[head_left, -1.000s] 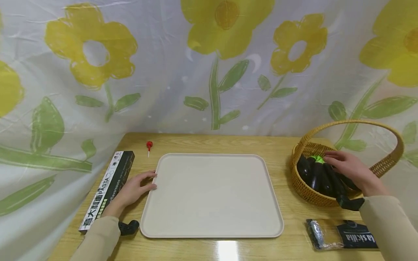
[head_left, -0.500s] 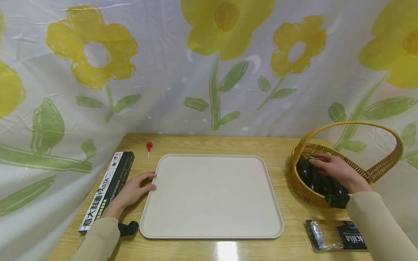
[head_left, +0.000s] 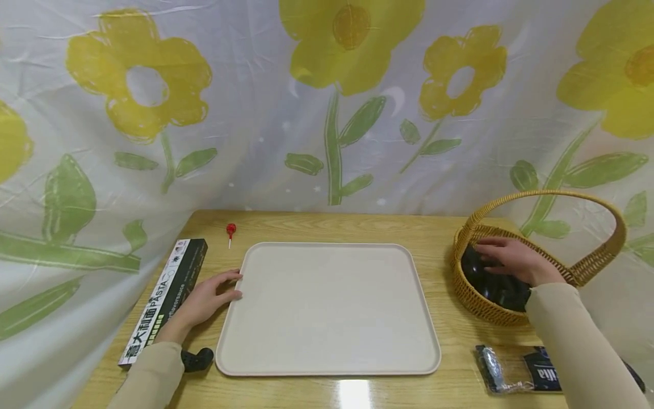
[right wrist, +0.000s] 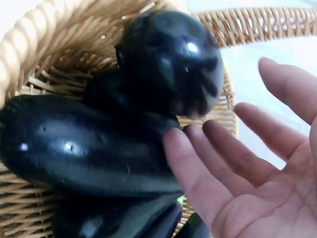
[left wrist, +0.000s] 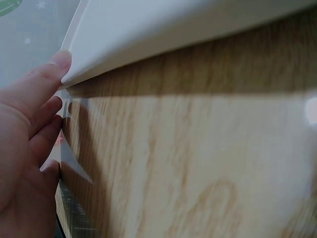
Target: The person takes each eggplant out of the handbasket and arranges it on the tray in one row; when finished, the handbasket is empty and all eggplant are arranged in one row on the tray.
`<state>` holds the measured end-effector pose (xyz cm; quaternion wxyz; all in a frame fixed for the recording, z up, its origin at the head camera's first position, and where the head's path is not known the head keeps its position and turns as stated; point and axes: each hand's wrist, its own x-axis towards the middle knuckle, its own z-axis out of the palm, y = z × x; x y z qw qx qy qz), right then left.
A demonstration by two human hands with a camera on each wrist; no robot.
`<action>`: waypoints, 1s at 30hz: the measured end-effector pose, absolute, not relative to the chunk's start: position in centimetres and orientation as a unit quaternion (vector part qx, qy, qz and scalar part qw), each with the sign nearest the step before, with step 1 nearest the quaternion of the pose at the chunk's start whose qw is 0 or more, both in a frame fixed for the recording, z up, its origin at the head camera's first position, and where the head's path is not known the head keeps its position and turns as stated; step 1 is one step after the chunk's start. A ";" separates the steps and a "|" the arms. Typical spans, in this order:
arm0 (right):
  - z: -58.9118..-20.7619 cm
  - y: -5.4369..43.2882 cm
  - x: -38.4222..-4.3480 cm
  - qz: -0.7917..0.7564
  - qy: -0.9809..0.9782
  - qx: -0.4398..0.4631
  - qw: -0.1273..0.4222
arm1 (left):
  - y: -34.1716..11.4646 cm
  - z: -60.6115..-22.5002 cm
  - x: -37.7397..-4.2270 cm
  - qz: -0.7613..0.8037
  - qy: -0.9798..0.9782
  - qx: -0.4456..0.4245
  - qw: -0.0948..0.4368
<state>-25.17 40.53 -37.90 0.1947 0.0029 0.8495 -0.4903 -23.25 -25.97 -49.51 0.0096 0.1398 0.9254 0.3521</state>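
At the left edge of a cream tray my left hand rests with relaxed fingers. In the left wrist view, the thumb touches the tray's rim and the other fingers sit lower beside it. My right hand reaches into a wicker basket on the right, fingers spread over dark, glossy eggplants. From the right wrist, a long eggplant lies across the basket, with a rounder-looking eggplant end above it. One fingertip overlaps the long one's end. The palm holds nothing.
A black-and-white pasta box lies left of the tray, partly behind the left arm. A red lollipop is at the back left. In front of the basket lies a clear-and-black package, partly covered by the right sleeve. The basket's handle arches overhead.
My right hand has moved left and deeper over the eggplants, now covering their green stems. The right forearm has swung left, hiding more of the package. The left hand keeps its place.
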 end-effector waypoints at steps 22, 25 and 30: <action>-37.3 39.9 -25.1 -0.427 0.874 -0.034 0.228 | -25.9 -49.2 -23.2 0.350 0.926 0.138 0.007; -37.2 40.1 -25.0 -0.427 0.875 -0.034 0.227 | -25.9 -49.3 -23.2 0.350 0.926 0.140 0.007; -37.1 40.3 -24.9 -0.436 0.869 -0.033 0.231 | -25.9 -49.2 -23.2 0.352 0.926 0.137 0.011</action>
